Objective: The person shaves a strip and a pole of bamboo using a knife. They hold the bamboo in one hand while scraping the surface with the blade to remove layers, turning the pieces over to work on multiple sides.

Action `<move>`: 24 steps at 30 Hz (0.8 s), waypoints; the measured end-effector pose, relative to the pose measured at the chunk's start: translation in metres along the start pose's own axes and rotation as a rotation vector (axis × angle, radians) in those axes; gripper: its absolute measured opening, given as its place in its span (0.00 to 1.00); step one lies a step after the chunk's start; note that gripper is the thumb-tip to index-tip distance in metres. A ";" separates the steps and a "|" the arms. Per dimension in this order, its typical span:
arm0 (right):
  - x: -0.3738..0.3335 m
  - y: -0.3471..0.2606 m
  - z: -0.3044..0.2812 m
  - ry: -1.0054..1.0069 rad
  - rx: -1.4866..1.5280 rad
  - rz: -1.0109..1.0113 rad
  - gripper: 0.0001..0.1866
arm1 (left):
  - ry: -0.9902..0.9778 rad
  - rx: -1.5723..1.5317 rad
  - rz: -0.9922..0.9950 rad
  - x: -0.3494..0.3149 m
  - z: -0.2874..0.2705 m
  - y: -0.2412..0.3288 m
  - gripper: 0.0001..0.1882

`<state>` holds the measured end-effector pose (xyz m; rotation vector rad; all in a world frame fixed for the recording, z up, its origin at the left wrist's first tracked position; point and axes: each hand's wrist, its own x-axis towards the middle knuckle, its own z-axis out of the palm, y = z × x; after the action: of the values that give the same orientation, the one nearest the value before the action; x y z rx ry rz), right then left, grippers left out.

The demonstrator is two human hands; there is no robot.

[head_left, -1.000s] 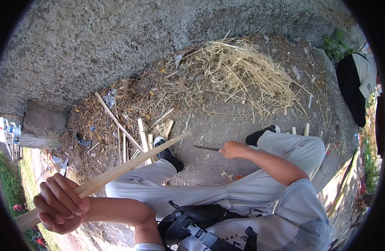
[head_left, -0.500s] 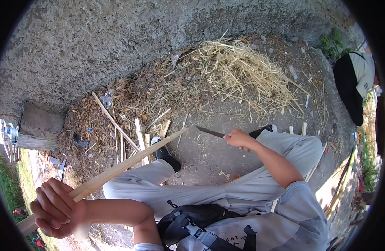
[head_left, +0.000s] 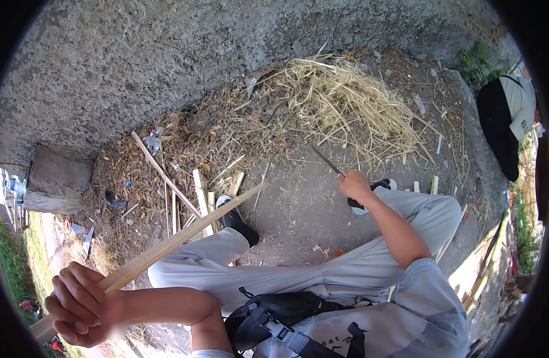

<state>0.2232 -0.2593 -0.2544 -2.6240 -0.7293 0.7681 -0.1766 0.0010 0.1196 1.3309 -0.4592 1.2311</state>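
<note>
My left hand [head_left: 80,304] is closed around the lower part of a long pale strip, likely split bamboo or wood [head_left: 179,237]. The strip slants up and to the right across my left leg, its far end tapering above the ground between my feet. In my right hand [head_left: 354,185] is the handle of a knife [head_left: 326,159], the handle mostly covered by the fingers. Its dark blade points up and to the left, toward the heap of shavings, apart from the strip.
A heap of straw-coloured shavings [head_left: 352,101] lies by the rough wall [head_left: 167,53]. Several pale strips [head_left: 201,194] lie beside my left shoe [head_left: 236,221]. A concrete block [head_left: 61,179] stands at left. Another person [head_left: 501,119] is at the far right.
My right hand has moved slightly right and up, swinging the knife away from the strip's tip so the blade points more upward. The left hand and strip have shifted only a little.
</note>
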 end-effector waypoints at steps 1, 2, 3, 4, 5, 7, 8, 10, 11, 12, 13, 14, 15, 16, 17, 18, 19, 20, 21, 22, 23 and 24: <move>-0.003 -0.005 0.002 -0.138 0.036 0.043 0.24 | 0.001 0.004 0.007 0.000 0.000 0.000 0.20; -0.009 -0.011 0.010 -0.252 0.095 0.083 0.26 | 0.001 0.009 0.013 0.000 0.001 0.000 0.20; -0.014 -0.019 0.018 -0.338 0.073 0.062 0.26 | 0.006 0.002 0.014 0.000 0.002 0.000 0.20; -0.017 -0.026 0.028 -0.446 0.048 0.073 0.26 | 0.010 -0.006 0.013 0.000 0.002 0.000 0.20; -0.019 -0.031 0.038 -0.476 0.010 0.018 0.26 | -0.003 -0.050 -0.001 0.000 0.003 0.000 0.20; -0.021 -0.034 0.053 -0.531 -0.049 -0.089 0.26 | 0.007 -0.019 0.005 0.001 0.003 0.000 0.20; -0.019 -0.031 0.055 -0.491 -0.026 -0.035 0.25 | -0.007 -0.067 -0.006 0.001 0.003 0.000 0.20; -0.013 -0.021 0.049 -0.124 -0.183 -0.064 0.24 | 0.017 -0.032 0.012 0.001 0.002 0.000 0.20; -0.012 -0.015 0.044 0.010 -0.269 -0.034 0.23 | 0.009 -0.073 -0.003 0.001 0.002 0.000 0.20; -0.007 -0.009 0.034 0.148 -0.168 -0.026 0.22 | 0.018 -0.025 0.017 0.001 0.001 0.000 0.20; -0.001 -0.005 0.022 0.208 -0.116 0.070 0.22 | 0.010 -0.013 0.023 0.001 0.001 -0.001 0.20; 0.003 -0.003 0.012 0.263 -0.086 0.034 0.22 | 0.020 -0.036 0.035 0.001 0.002 -0.001 0.20; 0.006 -0.003 0.003 0.291 -0.081 0.027 0.22 | 0.009 -0.009 0.030 0.000 0.002 -0.001 0.20; 0.006 -0.005 -0.003 0.368 -0.078 -0.005 0.22 | 0.013 -0.018 0.032 0.000 0.003 -0.002 0.20; 0.005 -0.007 -0.008 0.292 -0.054 0.028 0.22 | 0.004 -0.055 0.024 0.000 0.005 -0.003 0.20; 0.003 -0.010 -0.010 0.264 -0.028 0.037 0.22 | 0.016 -0.022 0.027 0.000 0.006 -0.004 0.20; 0.000 -0.013 -0.011 0.243 -0.001 0.023 0.23 | 0.014 -0.018 0.017 0.001 0.008 -0.006 0.20; -0.005 -0.015 -0.010 0.224 -0.042 0.042 0.23 | -0.006 -0.055 0.006 0.002 0.010 -0.009 0.20; -0.010 -0.016 -0.008 0.214 -0.082 0.038 0.23 | -0.013 -0.023 -0.004 0.004 0.012 -0.013 0.20; -0.013 -0.016 -0.008 0.190 -0.139 0.062 0.23 | -0.035 -0.033 -0.012 0.005 0.013 -0.017 0.20; -0.016 -0.016 -0.008 0.204 -0.115 0.060 0.23 | -0.044 -0.059 -0.018 0.006 0.015 -0.021 0.20; -0.018 -0.016 -0.010 0.204 -0.109 0.082 0.22 | -0.054 -0.048 -0.020 0.007 0.016 -0.026 0.20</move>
<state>0.2098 -0.2573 -0.2327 -2.7922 -0.6259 0.4838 -0.1457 -0.0050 0.1177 1.3275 -0.5097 1.1636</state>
